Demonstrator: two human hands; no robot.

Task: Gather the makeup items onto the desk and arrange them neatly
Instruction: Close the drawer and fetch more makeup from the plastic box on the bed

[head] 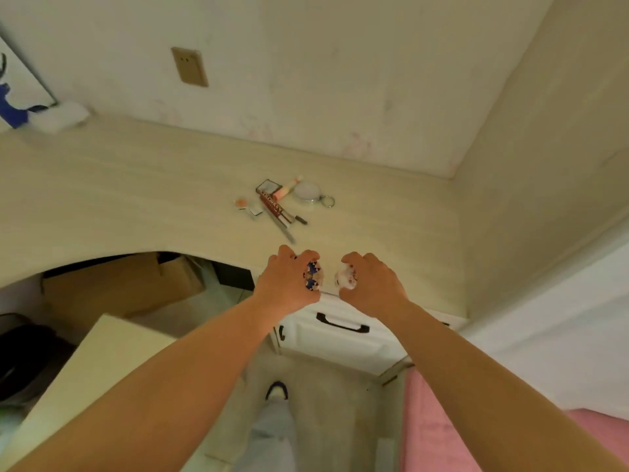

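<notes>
My left hand point(289, 279) grips a small round item with a blue-and-white pattern point(312, 275) over the front edge of the pale wooden desk point(136, 199). Beside it, my right hand point(369, 284) grips a small whitish, pale pink item point(345, 279). Farther back on the desk lies a loose cluster of makeup: a brown labelled tube point(274, 206), a small square compact point(268, 187), a pink stick point(287, 189), a round white compact point(306, 192) with a key ring point(327, 201), a thin dark pencil point(284, 229) and small pieces point(241, 203) to the left.
A white drawer with a dark handle point(342, 323) sits below the desk edge. Cardboard boxes point(122, 287) fill the space under the desk. A pink bed cover point(432, 434) lies at lower right. A wall socket point(189, 67) and a leaning picture point(17, 93) are at the back.
</notes>
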